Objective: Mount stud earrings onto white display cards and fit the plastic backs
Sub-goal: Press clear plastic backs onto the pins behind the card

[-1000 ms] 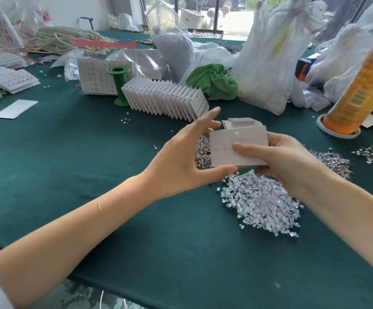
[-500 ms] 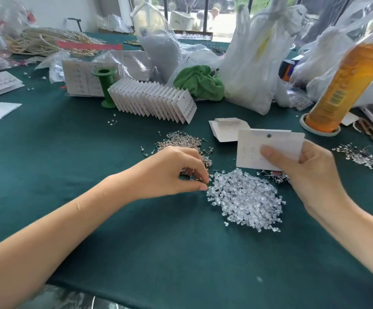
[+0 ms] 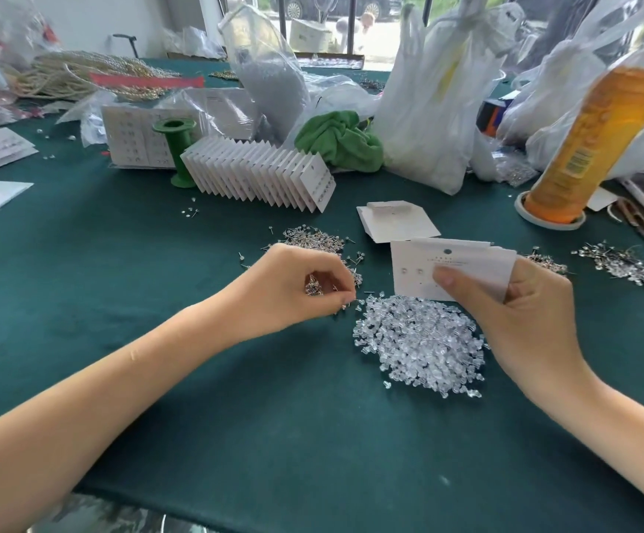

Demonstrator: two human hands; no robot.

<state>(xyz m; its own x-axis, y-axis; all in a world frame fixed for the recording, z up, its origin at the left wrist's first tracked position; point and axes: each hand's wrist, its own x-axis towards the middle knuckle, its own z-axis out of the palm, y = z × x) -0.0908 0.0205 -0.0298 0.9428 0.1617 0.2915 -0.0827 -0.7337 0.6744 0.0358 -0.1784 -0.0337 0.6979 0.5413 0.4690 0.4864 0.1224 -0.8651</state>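
Note:
My right hand [image 3: 524, 313] grips a white display card [image 3: 420, 263], thumb across its face; two small studs show on the card's left part. My left hand [image 3: 293, 286] lies curled over the near edge of a pile of stud earrings [image 3: 312, 238], fingertips pinching among the studs. A heap of clear plastic backs [image 3: 420, 344] lies on the green cloth between my hands. Whether one stud is caught between the fingertips is too small to tell.
A fanned row of filled cards [image 3: 258, 173] and a green spool [image 3: 176, 148] stand behind the studs. Blank folded cards [image 3: 397, 221] lie centre. An orange bottle [image 3: 597, 140] stands at right, with plastic bags, a green cloth [image 3: 337, 140] and more stud piles [image 3: 616, 261].
My left hand let go of the card and dropped to the stud pile, fingers curling in. My right hand carried the card to the right and lower.

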